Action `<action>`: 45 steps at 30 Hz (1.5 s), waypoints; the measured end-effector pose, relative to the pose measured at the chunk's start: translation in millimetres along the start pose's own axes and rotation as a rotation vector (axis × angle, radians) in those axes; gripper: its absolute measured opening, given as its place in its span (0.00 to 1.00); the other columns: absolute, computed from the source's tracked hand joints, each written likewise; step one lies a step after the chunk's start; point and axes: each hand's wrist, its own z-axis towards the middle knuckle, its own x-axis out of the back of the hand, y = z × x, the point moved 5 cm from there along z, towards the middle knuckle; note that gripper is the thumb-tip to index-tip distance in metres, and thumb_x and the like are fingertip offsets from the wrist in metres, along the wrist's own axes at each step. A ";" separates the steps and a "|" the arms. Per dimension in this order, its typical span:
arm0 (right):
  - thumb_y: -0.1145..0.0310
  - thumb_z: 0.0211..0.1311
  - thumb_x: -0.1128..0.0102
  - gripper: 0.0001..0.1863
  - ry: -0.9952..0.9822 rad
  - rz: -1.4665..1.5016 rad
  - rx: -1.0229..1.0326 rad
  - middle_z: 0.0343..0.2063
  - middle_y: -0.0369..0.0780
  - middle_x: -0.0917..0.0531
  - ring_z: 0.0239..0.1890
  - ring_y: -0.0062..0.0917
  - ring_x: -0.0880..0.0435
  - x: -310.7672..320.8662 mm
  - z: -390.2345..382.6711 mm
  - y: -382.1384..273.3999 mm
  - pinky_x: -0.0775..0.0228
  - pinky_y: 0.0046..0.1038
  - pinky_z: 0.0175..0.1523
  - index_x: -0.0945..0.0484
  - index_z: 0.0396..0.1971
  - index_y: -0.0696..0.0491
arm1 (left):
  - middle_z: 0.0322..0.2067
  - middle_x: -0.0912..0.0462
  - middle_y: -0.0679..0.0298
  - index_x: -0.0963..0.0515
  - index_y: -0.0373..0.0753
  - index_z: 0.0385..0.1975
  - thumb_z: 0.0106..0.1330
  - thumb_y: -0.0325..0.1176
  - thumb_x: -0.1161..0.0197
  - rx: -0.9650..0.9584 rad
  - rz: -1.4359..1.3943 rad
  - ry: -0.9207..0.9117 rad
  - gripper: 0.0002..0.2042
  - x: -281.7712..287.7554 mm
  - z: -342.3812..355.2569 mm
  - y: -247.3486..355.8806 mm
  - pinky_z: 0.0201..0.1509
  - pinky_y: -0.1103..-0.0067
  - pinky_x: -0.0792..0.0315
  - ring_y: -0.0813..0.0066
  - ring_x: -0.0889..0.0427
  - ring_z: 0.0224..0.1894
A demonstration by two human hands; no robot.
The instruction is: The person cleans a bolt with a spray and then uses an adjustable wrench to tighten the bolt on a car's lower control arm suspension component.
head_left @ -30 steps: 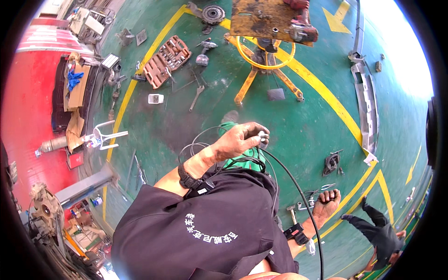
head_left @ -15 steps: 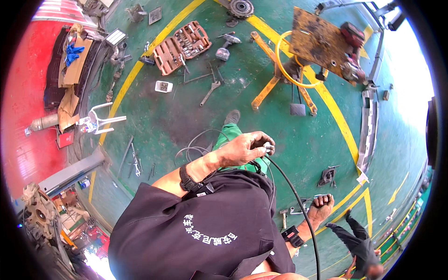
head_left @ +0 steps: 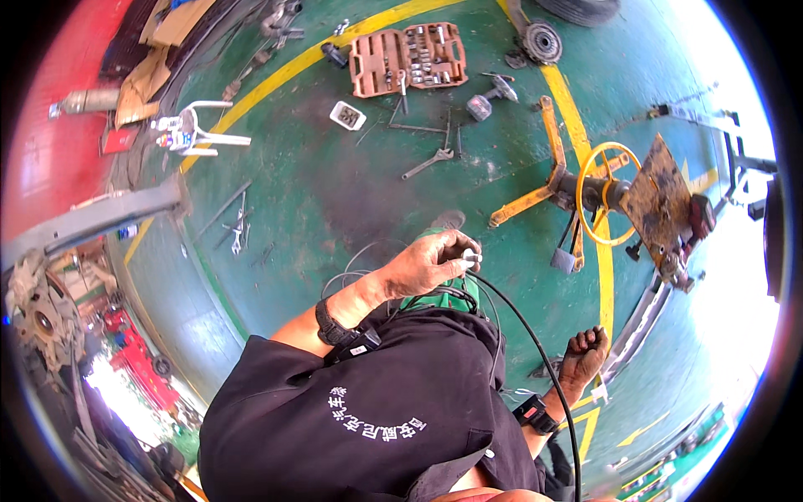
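My left hand (head_left: 437, 261) is in front of my dark shirt, fingers and thumb closed on a small pale grey, short cylindrical piece (head_left: 471, 258). Close beside those fingers, a black cable (head_left: 533, 330) arcs down to the lower edge; whether the hand also grips it I cannot tell. Thin grey wires (head_left: 350, 274) loop behind the left wrist. Out to the right, my right hand (head_left: 583, 358) is raised with its fingers curled in. Anything inside those fingers is hidden. Both wrists wear dark straps with small boxes.
On the green floor ahead lie an open socket set case (head_left: 410, 60), an adjustable wrench (head_left: 428, 163), a cordless tool (head_left: 492, 99) and a white tray (head_left: 347, 115). A yellow stand with a handwheel (head_left: 609, 192) is at right. A white plastic chair (head_left: 191, 132) lies at left.
The view has turned, so the socket case and yellow stand appear farther right. My left hand still grips the small piece. My right hand sits slightly higher, its fingers still curled.
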 end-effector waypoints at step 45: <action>0.64 0.69 0.48 0.08 -0.328 -0.277 -0.152 0.19 0.28 0.37 0.19 0.12 0.40 -92.5 55.3 34.2 0.49 0.15 0.22 0.31 0.30 0.51 | 0.41 0.24 0.66 0.30 0.33 0.50 0.70 0.29 0.45 -0.208 -0.145 0.426 0.12 -7.9 -105.4 -43.2 0.50 0.79 0.28 0.79 0.25 0.44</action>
